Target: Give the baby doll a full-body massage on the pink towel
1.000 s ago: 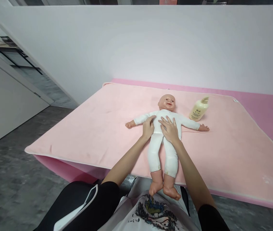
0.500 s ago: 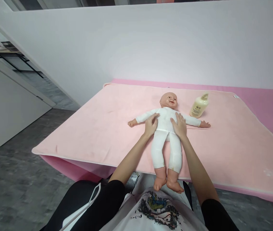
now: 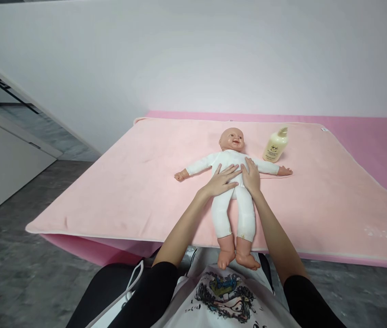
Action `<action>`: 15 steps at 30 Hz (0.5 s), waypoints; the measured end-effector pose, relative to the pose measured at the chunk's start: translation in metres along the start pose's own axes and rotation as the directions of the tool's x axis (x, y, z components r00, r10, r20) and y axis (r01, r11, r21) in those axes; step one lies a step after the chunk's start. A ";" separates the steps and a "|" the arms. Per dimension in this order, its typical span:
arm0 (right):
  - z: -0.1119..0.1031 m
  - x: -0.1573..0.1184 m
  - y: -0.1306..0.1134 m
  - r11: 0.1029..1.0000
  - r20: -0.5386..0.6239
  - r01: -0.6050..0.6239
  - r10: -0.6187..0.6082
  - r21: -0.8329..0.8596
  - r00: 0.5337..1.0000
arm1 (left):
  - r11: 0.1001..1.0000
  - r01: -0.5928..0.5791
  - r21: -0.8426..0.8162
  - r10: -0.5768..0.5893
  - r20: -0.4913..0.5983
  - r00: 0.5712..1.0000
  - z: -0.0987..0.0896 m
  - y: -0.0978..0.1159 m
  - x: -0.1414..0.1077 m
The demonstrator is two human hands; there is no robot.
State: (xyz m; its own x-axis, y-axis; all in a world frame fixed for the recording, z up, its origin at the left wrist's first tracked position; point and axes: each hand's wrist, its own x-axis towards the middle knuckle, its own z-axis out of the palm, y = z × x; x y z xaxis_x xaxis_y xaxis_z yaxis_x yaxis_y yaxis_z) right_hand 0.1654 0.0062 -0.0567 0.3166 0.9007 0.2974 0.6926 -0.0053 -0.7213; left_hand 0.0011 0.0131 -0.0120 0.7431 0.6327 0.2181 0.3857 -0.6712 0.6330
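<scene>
A baby doll (image 3: 233,214) with a white cloth body lies on its back, arms spread and feet towards me, past the table's near edge. Across its belly rests my left hand (image 3: 223,180), flat with the fingers stretched out. My right hand (image 3: 251,175) lies along the doll's side on my right, its fingers extended up towards the chest. The fingertips of both hands come close together over the middle of the belly. Neither hand grips anything. Beyond the doll's outstretched arm on my right stands a pale yellow pump bottle (image 3: 274,146).
A light pink blanket (image 3: 118,182) covers the table, over a darker pink cloth (image 3: 378,146) that shows along the back and right. A white wall (image 3: 193,59) rises behind. Grey floor (image 3: 5,269) lies at the left.
My left hand has moved right, from the doll's side onto the middle of its belly. My right hand has shifted slightly inward. The view has turned a little.
</scene>
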 end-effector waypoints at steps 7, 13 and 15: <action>-0.001 -0.007 -0.006 0.985 -0.015 0.114 -0.117 -0.130 0.993 | 0.980 0.196 0.039 -0.184 -0.209 0.960 0.008 -0.025 0.007; -0.003 -0.017 -0.020 0.949 -0.091 0.211 -0.237 -0.236 0.967 | 0.961 0.189 -0.203 -0.261 -0.434 0.862 0.016 -0.048 0.010; -0.005 -0.020 -0.027 0.931 -0.073 0.306 -0.326 -0.199 0.943 | 0.957 0.154 -0.247 -0.260 -0.491 0.831 0.018 -0.052 0.011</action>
State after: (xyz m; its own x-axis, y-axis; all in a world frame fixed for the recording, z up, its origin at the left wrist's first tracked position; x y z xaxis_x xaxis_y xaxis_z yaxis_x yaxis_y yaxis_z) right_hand 0.1439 -0.0145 -0.0401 0.1202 0.8191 0.5610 0.8709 0.1843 -0.4557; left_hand -0.0014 0.0483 -0.0561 0.2488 0.8904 0.3813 0.3483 -0.4496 0.8226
